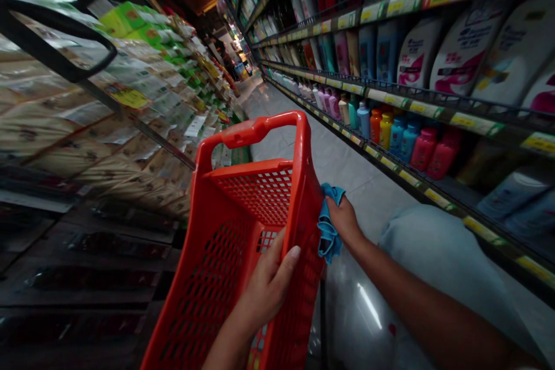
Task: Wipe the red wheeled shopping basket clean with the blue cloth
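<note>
Red basket (pixel 247 169) has left grip (pixel 269 280) curled over its rim (pixel 295 202), right grip (pixel 344 219) clenching blue cloth (pixel 329 237), aisle floor (pixel 273 133) stretching ahead.

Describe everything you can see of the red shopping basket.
The red shopping basket looks like glossy moulded plastic, with openwork walls and a raised loop handle at its far end. A pole with a black grip slants up leftward from its left side. It stands in the aisle. The left hand holds its right rim; the right hand appears to press a blue cloth against its outer right wall.
</note>
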Available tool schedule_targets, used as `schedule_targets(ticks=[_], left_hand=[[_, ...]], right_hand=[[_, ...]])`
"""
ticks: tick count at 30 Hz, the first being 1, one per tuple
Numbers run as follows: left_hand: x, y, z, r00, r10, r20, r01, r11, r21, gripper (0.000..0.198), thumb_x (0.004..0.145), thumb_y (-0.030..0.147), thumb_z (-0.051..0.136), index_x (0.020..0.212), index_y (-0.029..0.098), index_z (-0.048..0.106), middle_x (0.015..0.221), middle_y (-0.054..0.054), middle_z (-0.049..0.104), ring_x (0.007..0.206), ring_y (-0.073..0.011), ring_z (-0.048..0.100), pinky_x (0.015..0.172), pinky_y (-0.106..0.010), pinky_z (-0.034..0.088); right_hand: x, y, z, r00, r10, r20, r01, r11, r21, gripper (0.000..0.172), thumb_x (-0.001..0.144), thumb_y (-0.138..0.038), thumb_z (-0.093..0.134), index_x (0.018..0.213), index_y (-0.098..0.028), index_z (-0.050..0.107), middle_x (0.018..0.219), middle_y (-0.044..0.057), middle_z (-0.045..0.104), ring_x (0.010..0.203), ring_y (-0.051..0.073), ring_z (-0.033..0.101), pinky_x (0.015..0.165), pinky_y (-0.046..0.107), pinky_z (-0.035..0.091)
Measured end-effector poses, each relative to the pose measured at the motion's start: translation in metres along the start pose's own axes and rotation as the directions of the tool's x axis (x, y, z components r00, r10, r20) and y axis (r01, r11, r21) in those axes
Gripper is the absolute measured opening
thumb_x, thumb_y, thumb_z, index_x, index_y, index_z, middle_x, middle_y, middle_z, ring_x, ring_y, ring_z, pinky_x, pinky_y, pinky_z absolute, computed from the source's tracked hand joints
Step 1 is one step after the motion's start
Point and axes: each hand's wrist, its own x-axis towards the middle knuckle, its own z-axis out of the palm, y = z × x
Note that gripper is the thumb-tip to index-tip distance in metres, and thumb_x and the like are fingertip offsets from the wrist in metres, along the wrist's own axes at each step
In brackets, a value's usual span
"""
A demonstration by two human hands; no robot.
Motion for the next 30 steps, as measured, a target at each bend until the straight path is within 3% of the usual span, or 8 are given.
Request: schedule_targets(ticks=[5, 10, 13, 16, 21, 24, 27, 30], left_hand=[[-0.015, -0.006, -0.008, 0.996, 0.032, 0.085, -0.037, 0.998, 0.053, 0.056, 0.099, 0.05, 0.047, 0.149, 0.024, 0.05, 0.154, -0.006, 0.052, 0.146, -0.0243, 0.045, 0.124, -0.043, 0.034], [-0.028, -0.009, -0.016, 0.984, 0.073, 0.162, -0.098, 0.984, 0.151, 0.052, 0.096, 0.045, 0.054, 0.145, 0.029, 0.055, 0.146, -0.004, 0.061, 0.138, -0.0239, 0.055, 0.118, -0.041, 0.041], [-0.031, -0.009, -0.021, 0.97, 0.1, 0.221, -0.145, 0.97, 0.195, 0.051, 0.096, 0.042, 0.055, 0.146, 0.034, 0.054, 0.145, 0.0, 0.06, 0.136, -0.0226, 0.057, 0.115, -0.039, 0.044], [-0.035, -0.014, -0.025, 0.967, 0.12, 0.226, -0.184, 0.94, 0.287, 0.051, 0.095, 0.043, 0.055, 0.146, 0.036, 0.053, 0.144, 0.0, 0.061, 0.132, -0.0239, 0.06, 0.111, -0.038, 0.048], [-0.05, -0.034, -0.028, 0.977, 0.161, 0.14, -0.205, 0.885, 0.418, 0.048, 0.094, 0.042, 0.056, 0.142, 0.04, 0.057, 0.136, 0.001, 0.068, 0.124, -0.025, 0.066, 0.105, -0.036, 0.052], [-0.06, -0.05, -0.03, 0.969, 0.237, 0.07, -0.241, 0.84, 0.486, 0.052, 0.091, 0.041, 0.061, 0.142, 0.046, 0.054, 0.134, 0.005, 0.069, 0.119, -0.0226, 0.069, 0.101, -0.03, 0.054], [-0.066, -0.054, -0.033, 0.932, 0.363, 0.003, -0.314, 0.803, 0.506, 0.053, 0.087, 0.042, 0.067, 0.138, 0.05, 0.057, 0.119, 0.006, 0.077, 0.103, -0.0195, 0.076, 0.092, -0.021, 0.056], [-0.065, -0.041, -0.036, 0.943, 0.332, 0.027, -0.302, 0.816, 0.493, 0.045, 0.092, 0.042, 0.062, 0.136, 0.044, 0.061, 0.116, 0.002, 0.078, 0.1, -0.019, 0.077, 0.09, -0.02, 0.057]], right_hand=[[-0.012, -0.047, -0.015, 0.928, -0.35, -0.126, 0.365, 0.923, 0.124, 0.029, 0.09, -0.044, 0.058, 0.102, -0.021, 0.07, 0.103, 0.008, 0.073, 0.104, 0.025, 0.067, 0.101, 0.045, 0.05], [-0.016, -0.086, -0.039, 0.854, -0.426, -0.297, 0.488, 0.855, 0.177, 0.033, 0.095, -0.043, 0.056, 0.116, -0.02, 0.067, 0.118, 0.01, 0.071, 0.119, 0.026, 0.063, 0.112, 0.049, 0.044], [-0.036, -0.076, -0.051, 0.798, -0.517, -0.311, 0.547, 0.837, 0.013, 0.036, 0.098, -0.041, 0.052, 0.126, -0.02, 0.061, 0.125, 0.013, 0.066, 0.124, 0.027, 0.059, 0.113, 0.054, 0.042], [-0.045, -0.069, -0.064, 0.687, -0.651, -0.322, 0.62, 0.757, -0.208, 0.043, 0.097, -0.036, 0.054, 0.138, -0.021, 0.053, 0.134, 0.016, 0.056, 0.13, 0.029, 0.052, 0.114, 0.057, 0.038], [-0.004, -0.104, -0.096, 0.571, -0.738, -0.359, 0.69, 0.669, -0.276, 0.035, 0.099, -0.033, 0.049, 0.131, -0.023, 0.057, 0.126, 0.012, 0.058, 0.123, 0.028, 0.056, 0.111, 0.056, 0.042], [-0.002, -0.129, -0.108, 0.488, -0.835, -0.256, 0.752, 0.551, -0.362, 0.032, 0.098, -0.029, 0.049, 0.126, -0.025, 0.063, 0.118, 0.011, 0.062, 0.114, 0.028, 0.059, 0.105, 0.053, 0.046], [-0.034, -0.137, -0.11, 0.383, -0.923, 0.04, 0.848, 0.334, -0.411, 0.036, 0.092, -0.022, 0.058, 0.125, -0.032, 0.067, 0.115, 0.008, 0.066, 0.109, 0.029, 0.057, 0.102, 0.05, 0.047], [-0.054, -0.141, -0.111, 0.292, -0.92, 0.262, 0.921, 0.196, -0.337, 0.04, 0.089, -0.016, 0.06, 0.122, -0.037, 0.07, 0.11, 0.004, 0.071, 0.105, 0.028, 0.057, 0.099, 0.049, 0.047]])
